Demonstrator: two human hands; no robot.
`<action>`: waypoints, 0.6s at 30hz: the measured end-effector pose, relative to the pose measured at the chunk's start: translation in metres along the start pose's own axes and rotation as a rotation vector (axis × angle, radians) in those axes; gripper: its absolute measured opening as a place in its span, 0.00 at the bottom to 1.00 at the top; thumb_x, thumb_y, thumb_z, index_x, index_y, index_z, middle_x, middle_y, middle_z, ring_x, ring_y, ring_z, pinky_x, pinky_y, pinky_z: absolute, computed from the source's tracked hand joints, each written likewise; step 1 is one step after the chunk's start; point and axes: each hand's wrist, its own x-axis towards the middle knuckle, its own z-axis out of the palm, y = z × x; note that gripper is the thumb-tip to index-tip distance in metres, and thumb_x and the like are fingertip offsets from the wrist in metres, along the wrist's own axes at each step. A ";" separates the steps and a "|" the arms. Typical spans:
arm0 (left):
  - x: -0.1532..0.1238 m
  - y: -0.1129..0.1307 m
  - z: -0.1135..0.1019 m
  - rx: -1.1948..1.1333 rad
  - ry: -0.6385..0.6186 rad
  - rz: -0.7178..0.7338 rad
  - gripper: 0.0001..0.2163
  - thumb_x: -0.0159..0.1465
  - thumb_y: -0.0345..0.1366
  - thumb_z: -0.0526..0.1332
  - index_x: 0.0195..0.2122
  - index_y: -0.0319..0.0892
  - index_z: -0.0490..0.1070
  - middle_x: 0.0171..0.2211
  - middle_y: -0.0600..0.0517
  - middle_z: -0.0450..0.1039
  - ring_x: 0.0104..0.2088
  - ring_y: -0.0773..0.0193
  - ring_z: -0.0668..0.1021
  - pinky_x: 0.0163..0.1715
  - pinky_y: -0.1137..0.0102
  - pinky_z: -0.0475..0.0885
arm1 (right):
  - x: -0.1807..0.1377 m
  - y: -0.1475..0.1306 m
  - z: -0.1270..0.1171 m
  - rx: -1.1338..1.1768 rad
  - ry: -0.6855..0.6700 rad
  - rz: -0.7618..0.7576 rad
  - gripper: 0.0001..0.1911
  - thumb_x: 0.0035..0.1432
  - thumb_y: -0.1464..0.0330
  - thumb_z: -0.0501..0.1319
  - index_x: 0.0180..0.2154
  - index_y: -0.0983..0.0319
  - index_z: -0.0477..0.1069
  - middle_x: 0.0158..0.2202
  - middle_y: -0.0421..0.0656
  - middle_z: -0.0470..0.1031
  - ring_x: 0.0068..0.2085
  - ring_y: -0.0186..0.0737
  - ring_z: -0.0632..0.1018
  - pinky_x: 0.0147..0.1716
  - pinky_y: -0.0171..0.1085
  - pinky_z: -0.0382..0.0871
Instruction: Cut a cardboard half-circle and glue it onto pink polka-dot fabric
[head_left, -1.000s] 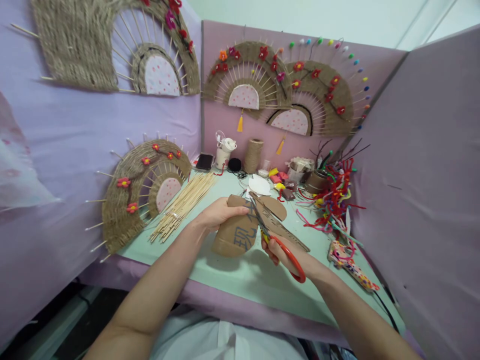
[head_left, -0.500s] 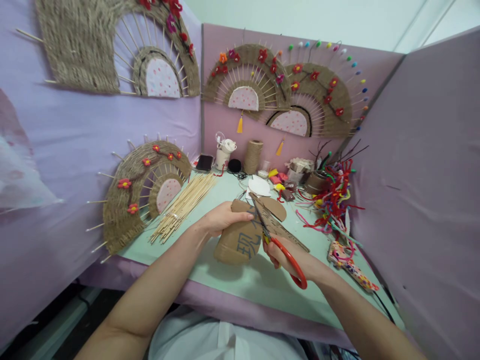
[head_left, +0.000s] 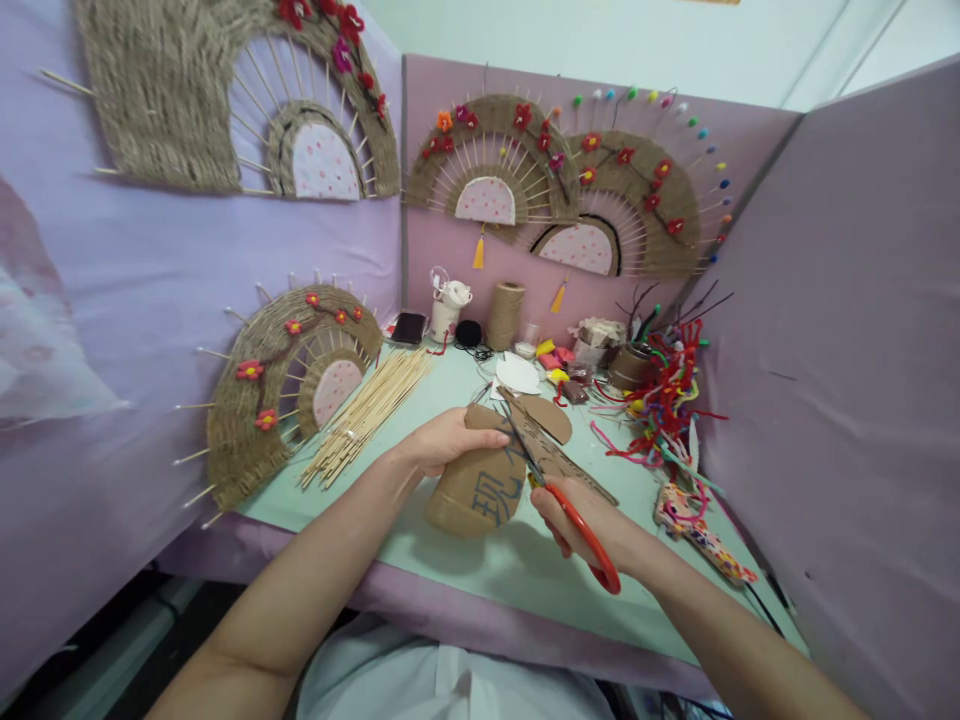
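My left grip (head_left: pixel 454 440) pinches the lettered cardboard (head_left: pixel 469 492) over the desk (head_left: pixel 450 560), with thin sticks (head_left: pixel 366 418) at ten o'clock, while my right grip (head_left: pixel 577 512) wraps the red-handled scissors (head_left: pixel 561 497) at the cardboard's three o'clock.

Have cardboard piece (head_left: pixel 461 500) in left hand (head_left: pixel 456 440), scissors (head_left: pixel 589 540) in right hand (head_left: pixel 589 503), both above table (head_left: pixel 517 570). Have stick bundle (head_left: pixel 367 420) to left, glue gun (head_left: pixel 705 540) to right. See twine spool (head_left: pixel 506 315) at back, pipe-cleaner heap (head_left: pixel 667 395) right of it.
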 end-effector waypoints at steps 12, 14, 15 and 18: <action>-0.002 0.005 0.000 0.053 -0.038 0.013 0.17 0.46 0.39 0.75 0.35 0.37 0.77 0.32 0.47 0.80 0.31 0.60 0.80 0.36 0.66 0.74 | -0.006 -0.003 0.003 0.004 0.047 0.065 0.21 0.66 0.56 0.46 0.22 0.58 0.57 0.15 0.37 0.64 0.18 0.33 0.65 0.21 0.33 0.57; -0.002 0.005 0.000 0.064 -0.046 0.016 0.17 0.46 0.39 0.75 0.34 0.37 0.77 0.32 0.48 0.80 0.31 0.61 0.80 0.37 0.66 0.73 | -0.005 -0.002 0.002 -0.010 0.058 0.080 0.20 0.65 0.57 0.47 0.23 0.59 0.58 0.15 0.36 0.63 0.18 0.32 0.64 0.21 0.33 0.56; -0.002 0.005 0.000 0.067 -0.048 0.014 0.17 0.46 0.39 0.75 0.34 0.37 0.77 0.32 0.48 0.80 0.30 0.61 0.80 0.37 0.66 0.73 | -0.005 -0.002 0.002 -0.016 0.062 0.087 0.20 0.65 0.57 0.48 0.23 0.59 0.58 0.15 0.36 0.63 0.18 0.32 0.64 0.21 0.33 0.55; -0.002 0.006 0.001 0.069 -0.051 0.005 0.16 0.46 0.39 0.75 0.34 0.37 0.77 0.31 0.48 0.80 0.30 0.61 0.80 0.36 0.67 0.74 | -0.003 0.001 0.003 -0.052 0.073 0.090 0.20 0.64 0.58 0.50 0.22 0.59 0.57 0.15 0.36 0.61 0.19 0.31 0.63 0.22 0.32 0.54</action>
